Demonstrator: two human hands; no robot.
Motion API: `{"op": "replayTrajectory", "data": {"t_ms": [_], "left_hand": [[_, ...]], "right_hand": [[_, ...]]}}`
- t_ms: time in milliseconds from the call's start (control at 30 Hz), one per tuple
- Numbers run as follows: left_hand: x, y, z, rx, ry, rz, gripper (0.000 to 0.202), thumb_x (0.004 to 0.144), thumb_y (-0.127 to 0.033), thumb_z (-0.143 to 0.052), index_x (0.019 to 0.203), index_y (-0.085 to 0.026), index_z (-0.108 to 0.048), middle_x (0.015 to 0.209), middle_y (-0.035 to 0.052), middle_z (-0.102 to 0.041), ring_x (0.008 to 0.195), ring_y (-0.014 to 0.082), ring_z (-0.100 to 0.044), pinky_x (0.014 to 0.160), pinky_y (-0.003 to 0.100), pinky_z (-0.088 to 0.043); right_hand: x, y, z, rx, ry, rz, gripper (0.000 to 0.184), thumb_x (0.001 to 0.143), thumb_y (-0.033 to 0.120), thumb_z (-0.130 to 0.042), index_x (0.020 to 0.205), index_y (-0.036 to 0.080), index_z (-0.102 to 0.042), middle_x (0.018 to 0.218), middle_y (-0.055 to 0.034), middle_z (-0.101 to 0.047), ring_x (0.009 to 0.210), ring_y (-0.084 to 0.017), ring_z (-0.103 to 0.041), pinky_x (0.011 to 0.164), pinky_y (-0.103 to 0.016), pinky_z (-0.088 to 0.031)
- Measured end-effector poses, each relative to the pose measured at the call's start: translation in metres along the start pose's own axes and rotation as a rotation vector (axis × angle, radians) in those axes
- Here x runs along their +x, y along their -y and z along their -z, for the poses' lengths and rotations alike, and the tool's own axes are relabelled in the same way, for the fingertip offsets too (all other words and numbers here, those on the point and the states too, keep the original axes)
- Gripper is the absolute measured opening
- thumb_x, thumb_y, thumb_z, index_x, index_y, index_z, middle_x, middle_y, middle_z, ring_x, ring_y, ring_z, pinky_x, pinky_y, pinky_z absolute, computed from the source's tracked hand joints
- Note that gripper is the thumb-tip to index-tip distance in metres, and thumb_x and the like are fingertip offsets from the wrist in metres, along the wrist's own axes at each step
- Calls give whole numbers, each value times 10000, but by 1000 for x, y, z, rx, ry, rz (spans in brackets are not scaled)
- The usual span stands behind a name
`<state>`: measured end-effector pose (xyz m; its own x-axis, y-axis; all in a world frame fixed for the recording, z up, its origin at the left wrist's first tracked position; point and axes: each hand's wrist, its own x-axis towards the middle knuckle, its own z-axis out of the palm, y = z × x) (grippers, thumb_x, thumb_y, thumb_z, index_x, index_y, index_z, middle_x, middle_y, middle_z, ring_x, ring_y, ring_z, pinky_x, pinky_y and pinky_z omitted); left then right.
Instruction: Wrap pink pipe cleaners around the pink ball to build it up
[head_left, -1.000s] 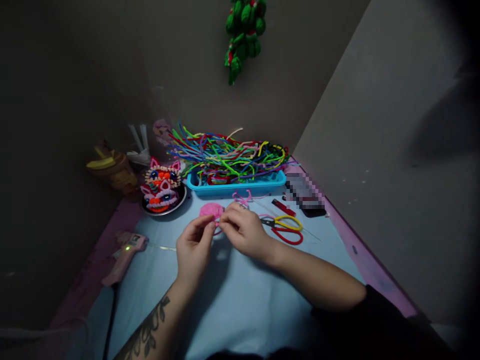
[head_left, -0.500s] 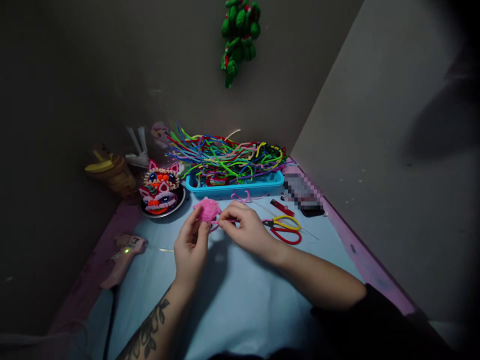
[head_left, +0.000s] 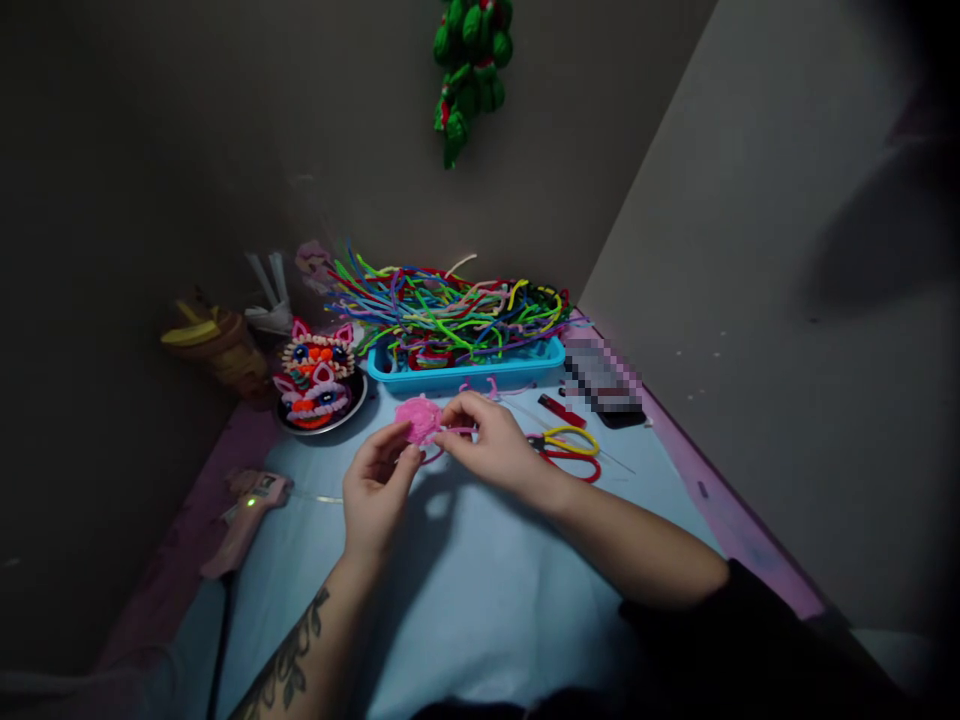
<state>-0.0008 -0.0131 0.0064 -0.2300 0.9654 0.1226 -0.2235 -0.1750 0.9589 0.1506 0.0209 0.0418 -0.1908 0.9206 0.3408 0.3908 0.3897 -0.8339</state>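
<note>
A round pink piece of wound pipe cleaner (head_left: 418, 417) is held above the blue table cover, a pink strand looping out below it. My left hand (head_left: 381, 470) pinches its near left edge between thumb and fingers. At its right side, my right hand (head_left: 484, 440) is closed with thumb and fingertips on the pink pipe cleaner strand (head_left: 460, 431). Just right of that hand lie scissors (head_left: 571, 453) with one yellow and one red handle, the blades partly hidden behind the hand.
Behind the hands, a blue tray (head_left: 469, 375) is heaped with colourful pipe cleaners (head_left: 450, 310). A bowl (head_left: 352, 408) at left bears lion-like heads (head_left: 319, 385). A lit glue gun (head_left: 251, 515) lies at left with its cord. A red lighter (head_left: 562, 411) and a phone (head_left: 607, 385) lie at right.
My right hand's fingers have shifted up close against the pink piece, which has turned slightly in my left hand. The whole view has moved a little.
</note>
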Motion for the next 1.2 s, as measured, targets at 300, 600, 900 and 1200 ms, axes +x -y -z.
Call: {"op": "replayTrajectory", "data": {"t_ms": [300,600,900,1200], "left_hand": [[1,1,-1,47,45,19,354,704,-280,-748,1041,-198,-678,1003,70,-703,859,166,-656,720,259,-545],[-1,1,-4,293,-66,-38,291,710,-341,-729,952,-179,-722,923,73,-734,818,181,-683,777,304,-546],[-2,1,-3,221,-75,-16,310,700,-353,-741,957,-183,-723,914,68,-735,784,171,-683,725,276,-549],[6,7,1,131,68,77,355,703,-313,-751,1036,-198,-712,1036,80,-723,913,185,-672,823,291,-524]], "right_hand": [[4,-4,-1,19,18,-47,96,750,237,-688,686,168,-669,684,9,-608,681,-108,-553,649,-222,-409],[1,-6,-7,29,62,-21,116,762,208,-661,658,158,-656,646,20,-587,653,-98,-533,657,-221,-392],[-1,-4,-6,41,54,18,112,782,215,-642,686,162,-665,673,11,-595,672,-103,-547,654,-217,-401],[1,-7,-2,-93,101,55,103,795,231,-641,729,166,-685,711,-1,-624,704,-113,-568,666,-225,-403]]}}
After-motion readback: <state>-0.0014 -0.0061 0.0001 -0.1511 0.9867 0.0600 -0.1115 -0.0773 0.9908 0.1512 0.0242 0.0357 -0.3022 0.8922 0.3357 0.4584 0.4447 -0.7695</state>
